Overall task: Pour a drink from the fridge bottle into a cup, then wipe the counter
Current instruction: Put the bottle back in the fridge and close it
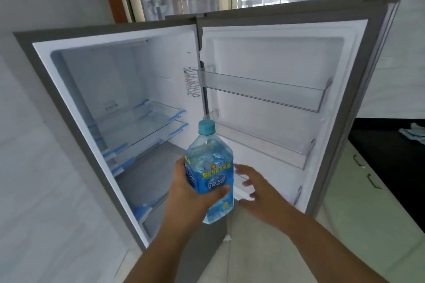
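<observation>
Bottle (209, 174), one, gripped by left hand (190, 193); right hand (257, 193) spread, empty.

Bottle (210, 174): blue label with yellow band carrying Chinese characters, too blurred to read; below it large white Chinese brand characters, also not legible. Small round emblem above yellow band, unreadable. Fridge (142, 89) inner right wall: white sticker (192, 81) with rows of fine dark print, too small to read. No numbers or other signs readable.
</observation>
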Demonstrator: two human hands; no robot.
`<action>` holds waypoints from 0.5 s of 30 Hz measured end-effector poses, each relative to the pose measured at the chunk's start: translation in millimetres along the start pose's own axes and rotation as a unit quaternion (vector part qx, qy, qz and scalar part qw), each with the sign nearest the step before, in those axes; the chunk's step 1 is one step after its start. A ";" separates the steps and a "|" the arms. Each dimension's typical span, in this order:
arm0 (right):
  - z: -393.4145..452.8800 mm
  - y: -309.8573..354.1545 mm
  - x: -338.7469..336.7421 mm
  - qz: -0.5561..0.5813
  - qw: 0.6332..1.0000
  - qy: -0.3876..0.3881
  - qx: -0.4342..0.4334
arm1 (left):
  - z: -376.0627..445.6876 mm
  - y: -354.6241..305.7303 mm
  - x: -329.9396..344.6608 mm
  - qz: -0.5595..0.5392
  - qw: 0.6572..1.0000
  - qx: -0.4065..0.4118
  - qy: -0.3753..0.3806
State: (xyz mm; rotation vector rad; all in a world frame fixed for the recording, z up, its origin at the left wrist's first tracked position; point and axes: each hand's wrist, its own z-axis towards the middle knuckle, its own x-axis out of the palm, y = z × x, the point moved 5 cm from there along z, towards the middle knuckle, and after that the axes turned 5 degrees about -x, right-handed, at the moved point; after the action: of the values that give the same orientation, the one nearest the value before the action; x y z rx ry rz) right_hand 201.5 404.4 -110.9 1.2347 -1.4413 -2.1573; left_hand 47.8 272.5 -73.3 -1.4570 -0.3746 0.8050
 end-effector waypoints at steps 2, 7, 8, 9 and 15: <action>0.0 14.0 43.1 0.153 0.980 0.124 0.014 | 7.8 3.9 -5.9 0.007 1.000 0.002 -0.004; 30.0 37.0 74.8 0.238 0.968 0.078 0.012 | 27.4 12.7 -22.7 0.034 0.999 0.012 0.033; 39.7 38.2 76.9 0.223 0.972 0.077 0.010 | 32.7 16.2 -28.4 0.038 0.998 0.013 0.050; 48.9 38.7 77.4 0.210 0.975 0.077 0.010 | 37.6 18.8 -34.2 0.043 0.997 0.014 0.066; 95.3 50.7 91.6 0.158 0.982 0.099 -0.006 | 71.1 48.1 -68.1 0.008 0.989 -0.011 0.145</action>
State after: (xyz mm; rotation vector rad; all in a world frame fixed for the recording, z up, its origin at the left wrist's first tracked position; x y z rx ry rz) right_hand 61.9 383.2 -99.8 1.0953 -1.4284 -1.7798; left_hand -59.6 274.1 -94.9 -1.5740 -0.1520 0.5904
